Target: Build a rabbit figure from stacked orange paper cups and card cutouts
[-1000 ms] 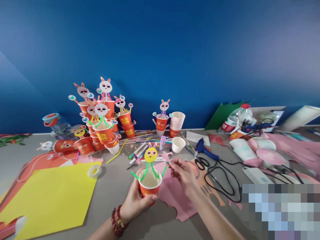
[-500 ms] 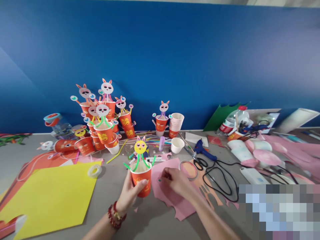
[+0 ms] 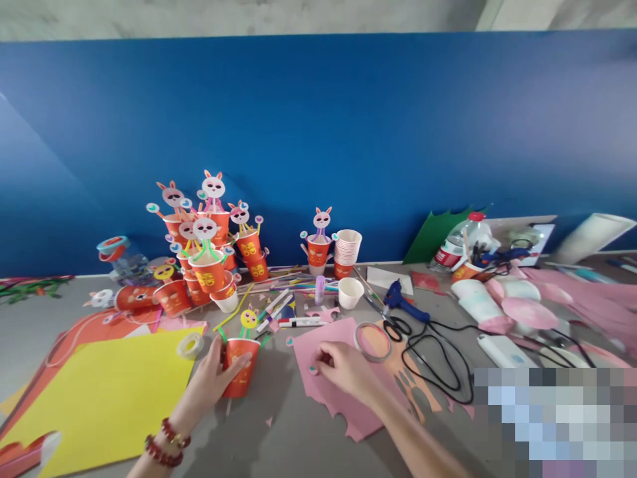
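My left hand [image 3: 206, 375] is wrapped round a red paper cup [image 3: 243, 372] with gold print, which leans slightly. A yellow rabbit face [image 3: 249, 319] and green pipe-cleaner-like arms stick up from this cup. Over a pink sheet [image 3: 323, 332], my right hand [image 3: 343, 368] is closed in a pinch. At its fingertips shows a small round paper disc [image 3: 313, 370] with a teal mark. A similar disc [image 3: 289, 341] lies by the sheet's left edge, between the cup and the right hand.
Decorated cups [image 3: 206, 269] stand stacked at the back left. A yellow sheet [image 3: 124, 392] and a tape roll [image 3: 190, 345] lie left. Markers [image 3: 301, 322], plain white cups [image 3: 351, 292], black-handled scissors [image 3: 397, 328] and a blue glue gun [image 3: 405, 302] with a looping cord lie behind and right.
My left hand has moved left with the cup, baring the disc on the table. The right hand and its disc have shifted slightly toward me. The view has tilted up a little.
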Tool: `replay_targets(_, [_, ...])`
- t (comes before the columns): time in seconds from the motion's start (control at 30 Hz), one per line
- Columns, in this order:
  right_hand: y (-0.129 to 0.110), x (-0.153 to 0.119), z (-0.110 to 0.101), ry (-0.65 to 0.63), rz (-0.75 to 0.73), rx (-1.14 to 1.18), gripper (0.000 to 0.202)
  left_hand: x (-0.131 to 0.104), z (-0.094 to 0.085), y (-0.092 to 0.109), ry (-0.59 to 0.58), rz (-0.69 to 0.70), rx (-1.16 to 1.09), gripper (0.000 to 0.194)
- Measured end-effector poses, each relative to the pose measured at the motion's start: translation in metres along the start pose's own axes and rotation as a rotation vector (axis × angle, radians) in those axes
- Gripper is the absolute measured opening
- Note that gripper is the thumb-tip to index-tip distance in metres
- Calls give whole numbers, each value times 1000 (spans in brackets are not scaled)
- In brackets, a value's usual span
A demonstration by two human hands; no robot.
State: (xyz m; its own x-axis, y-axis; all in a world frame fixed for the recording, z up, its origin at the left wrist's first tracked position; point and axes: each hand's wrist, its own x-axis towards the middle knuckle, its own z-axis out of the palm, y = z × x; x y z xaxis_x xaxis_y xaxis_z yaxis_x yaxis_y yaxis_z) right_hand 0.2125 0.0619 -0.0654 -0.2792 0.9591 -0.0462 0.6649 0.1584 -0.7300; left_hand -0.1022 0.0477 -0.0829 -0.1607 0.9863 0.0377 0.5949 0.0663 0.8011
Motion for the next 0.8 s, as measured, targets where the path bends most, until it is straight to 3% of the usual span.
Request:
replay_targets(0.07, [0,-1,2,3,-1,18,7,2,1,-12,54,50,27,79])
replay_targets(0.13, [-1,0,3,7,-11,42,6,1,-2,-10,172,147,114,89])
replay_targets(0.2, [-1,0,2,7,-30,73,6,-5,-7,4,324,303,240,88])
replay_targets(0.27, [-3,1,1,6,-64,122,10,-16,-6,26,426,480,298,71])
replay_targets(0.3, [-4,1,1,4,-88,150,12,-21,-2,38,401,549,286,58])
replay_targets(0.37, [-7,1,2,-3,-139,199,15,-31,13,60,152,615,221,37])
replay_targets(0.43, [-10,1,4,-14,-184,227,14,-35,34,76,-132,567,107,32])
replay_targets(0.5, [-13,0,6,-17,-212,238,13,-35,54,86,-318,466,-28,24])
replay_targets(0.63, [-13,0,8,-6,-229,222,16,-30,76,92,-396,346,-203,11])
replay_targets(0.8, [-12,-2,-3,-21,-229,136,13,-27,77,87,-404,323,-205,19])
